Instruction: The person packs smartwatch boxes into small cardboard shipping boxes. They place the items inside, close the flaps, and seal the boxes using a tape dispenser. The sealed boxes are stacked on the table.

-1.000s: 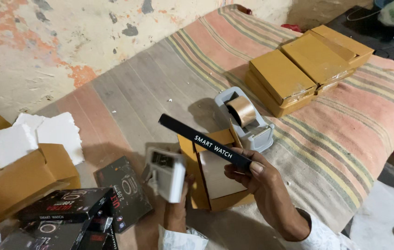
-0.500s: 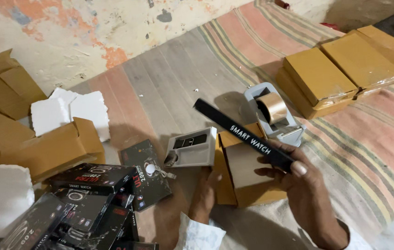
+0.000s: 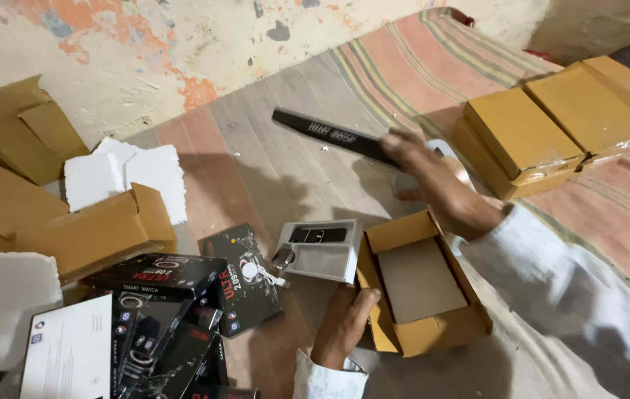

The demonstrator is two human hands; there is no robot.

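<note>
I have only the one view, worn on my head, looking steeply down and a little forward over the striped mat (image 3: 271,148) toward the wall (image 3: 145,52) along the top edge. It sits close: my left hand (image 3: 344,325) enters from the bottom edge and my right hand (image 3: 433,185) from the right, the sleeve blurred and large in the lower right corner. Just beyond my left fingers (image 3: 363,299) lies the open box (image 3: 422,284), near centre. Past my right fingers (image 3: 404,140) the mat runs up to the wall. No second view shares this scene.
</note>
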